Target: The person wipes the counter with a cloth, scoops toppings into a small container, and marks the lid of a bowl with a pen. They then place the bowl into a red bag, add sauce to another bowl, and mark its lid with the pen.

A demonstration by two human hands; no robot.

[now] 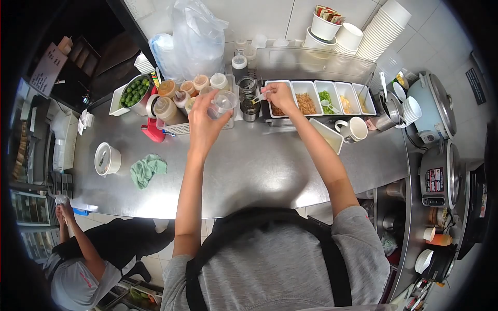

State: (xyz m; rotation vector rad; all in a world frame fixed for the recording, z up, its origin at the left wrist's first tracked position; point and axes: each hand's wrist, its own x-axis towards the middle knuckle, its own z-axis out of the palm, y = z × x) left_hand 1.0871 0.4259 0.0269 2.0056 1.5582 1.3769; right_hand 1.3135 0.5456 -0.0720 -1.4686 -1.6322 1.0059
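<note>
My left hand (pixel 204 120) pinches a small clear plastic cup (pixel 225 100), tilted, above the back of the counter. In my right hand (pixel 280 96) is a small spoon (pixel 259 97), its end over the mouth of a dark jar (pixel 250 110). What is in the spoon is too small to make out. Just left of the cup, a white basket (pixel 179 129) holds several sauce bottles (pixel 167 110). Beside my right hand, a row of white topping containers (pixel 307 97) holds brown bits, chopped green onion (pixel 326 101) and a pale yellow food.
A green cloth (pixel 148 170) and a white tub (pixel 107 158) lie on the steel counter (pixel 244 176) at left. Mugs (pixel 354 129) stand at right, near stacked bowls (pixel 412 111) and cookers (pixel 441 179). A co-worker (pixel 85 274) is at lower left.
</note>
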